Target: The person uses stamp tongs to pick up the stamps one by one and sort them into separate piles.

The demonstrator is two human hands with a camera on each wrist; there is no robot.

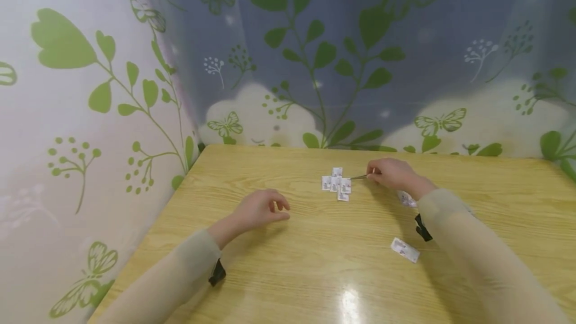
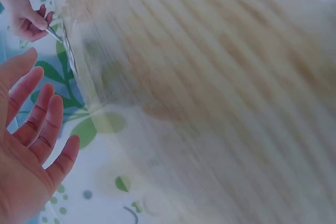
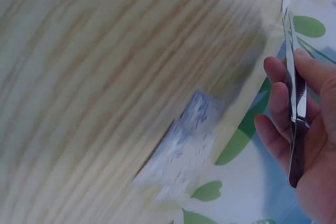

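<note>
My right hand (image 1: 390, 173) pinches a pair of metal tweezers (image 3: 297, 108) between thumb and fingers. The tweezers' tips reach the right edge of a cluster of several small white printed paper squares (image 1: 335, 184) lying on the table, some overlapping. Over the table to the left of that cluster, my left hand (image 1: 258, 209) hovers with relaxed, slightly bent fingers and holds nothing. In the left wrist view its fingers (image 2: 37, 121) are spread apart.
Two more groups of printed white pieces lie on the wooden table (image 1: 292, 274): one (image 1: 407, 199) partly behind the right forearm, another (image 1: 405, 250) nearer. Patterned cloth (image 1: 279, 64) hangs along the table's back and left. A black strap (image 1: 423, 229) hangs under the right sleeve.
</note>
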